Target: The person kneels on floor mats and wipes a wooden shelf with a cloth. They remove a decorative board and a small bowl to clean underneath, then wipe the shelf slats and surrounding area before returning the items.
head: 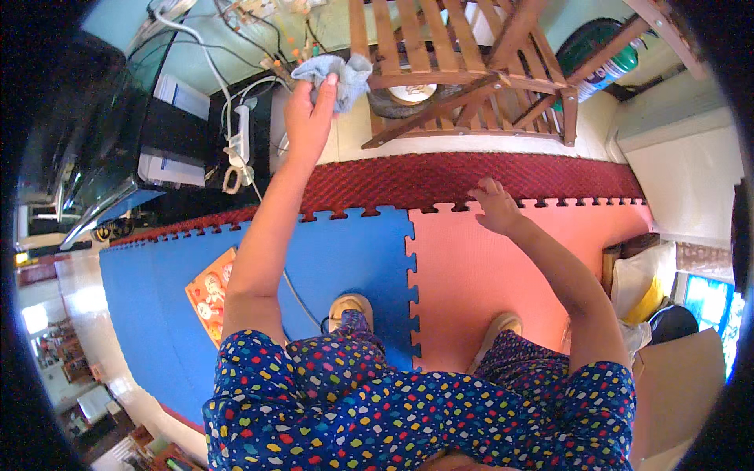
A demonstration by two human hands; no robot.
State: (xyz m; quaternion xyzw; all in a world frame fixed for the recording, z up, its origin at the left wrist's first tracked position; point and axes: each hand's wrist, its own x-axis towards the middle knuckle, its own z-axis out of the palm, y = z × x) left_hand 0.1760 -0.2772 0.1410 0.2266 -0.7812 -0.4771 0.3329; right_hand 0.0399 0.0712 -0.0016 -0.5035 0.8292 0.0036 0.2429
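My left hand [314, 118] is stretched forward and grips a crumpled light blue-grey cloth [336, 79], thumb on top. The cloth is held beside the left end of a slatted wooden rack [424, 73]; whether the two touch, I cannot tell. Several thin cables [259, 44] and small coloured items lie just beyond the cloth. My right hand [496, 206] hangs over the seam between the dark red mat [412, 176] and the pink foam mat [471, 282], its fingers loosely bent and holding nothing.
A white power strip [240, 138] hangs at the left beside a glossy black cabinet [88, 118]. Its cord crosses the blue foam mat [330, 247] near my foot. An orange picture board [212, 291] lies under my left arm. A green cylinder [612, 65] and a cardboard box [677, 388] are at the right.
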